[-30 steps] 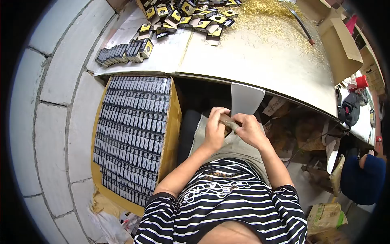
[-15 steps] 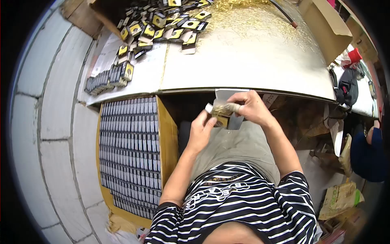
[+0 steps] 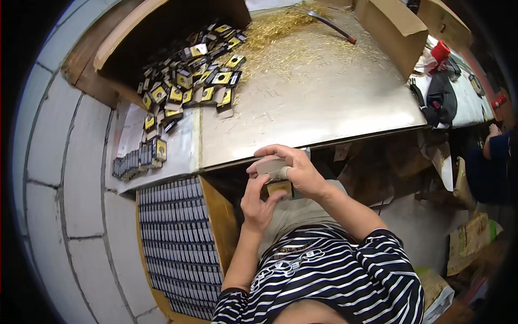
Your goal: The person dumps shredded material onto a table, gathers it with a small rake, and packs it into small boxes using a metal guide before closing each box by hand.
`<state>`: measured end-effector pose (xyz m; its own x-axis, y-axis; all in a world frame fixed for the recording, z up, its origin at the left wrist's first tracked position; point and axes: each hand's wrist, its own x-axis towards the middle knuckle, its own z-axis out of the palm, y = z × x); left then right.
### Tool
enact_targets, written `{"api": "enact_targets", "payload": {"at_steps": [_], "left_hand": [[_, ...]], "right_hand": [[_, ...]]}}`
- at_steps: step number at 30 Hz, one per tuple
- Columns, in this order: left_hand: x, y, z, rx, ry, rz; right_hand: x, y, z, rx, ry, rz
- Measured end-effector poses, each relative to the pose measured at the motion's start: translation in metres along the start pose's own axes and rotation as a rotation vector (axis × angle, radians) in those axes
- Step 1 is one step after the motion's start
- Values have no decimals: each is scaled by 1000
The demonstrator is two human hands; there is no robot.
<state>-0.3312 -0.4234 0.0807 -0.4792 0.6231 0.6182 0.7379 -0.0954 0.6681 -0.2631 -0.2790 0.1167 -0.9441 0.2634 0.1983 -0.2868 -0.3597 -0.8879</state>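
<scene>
Both my hands hold a small black and yellow cardboard box (image 3: 279, 188) over my lap, just off the table's front edge. My left hand (image 3: 256, 207) grips its near left side between thumb and fingers. My right hand (image 3: 302, 173) is bent around the top, its fingers on the raised pale flap (image 3: 270, 165). A light wrap covers one finger or the thumb of that hand. What lies inside the box is hidden by the flap and fingers. On the table (image 3: 302, 116) ahead lies a heap of similar boxes (image 3: 184, 79), several with open flaps.
Gold shredded filler (image 3: 286, 27) spreads over the far table beside a curved tool with a dark handle (image 3: 337, 28). A row of boxes (image 3: 135, 162) stands at the left edge. Below is a carton (image 3: 216, 227) packed with boxes. A black bag (image 3: 441, 100) and another person's arm (image 3: 492, 141) are right.
My view has shifted, so the table sits lower in it. My right hand has moved over the box top onto the flap; the gold filler seen in the box earlier is now covered.
</scene>
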Motion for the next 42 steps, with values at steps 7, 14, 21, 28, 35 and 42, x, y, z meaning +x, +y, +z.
{"api": "enact_targets", "payload": {"at_steps": [7,14,21,28,35,42], "left_hand": [[-20,-11,-9,-83,0,-285],[-8,10,-15,-224,-50,-518],[3,7,-24,-486,2,-604],[-1,1,-28,-402,-113,-588],[5,-7,-32,-383,-170,-624],[10,-12,-42,-458,-223,-661]], "right_hand": [[-15,21,16,-193,213,164],[-14,32,11,-309,315,57],[-14,19,12,-327,136,106],[-14,17,4,-351,210,185],[-14,28,7,-315,303,159],[-11,20,1,-324,207,222]]}}
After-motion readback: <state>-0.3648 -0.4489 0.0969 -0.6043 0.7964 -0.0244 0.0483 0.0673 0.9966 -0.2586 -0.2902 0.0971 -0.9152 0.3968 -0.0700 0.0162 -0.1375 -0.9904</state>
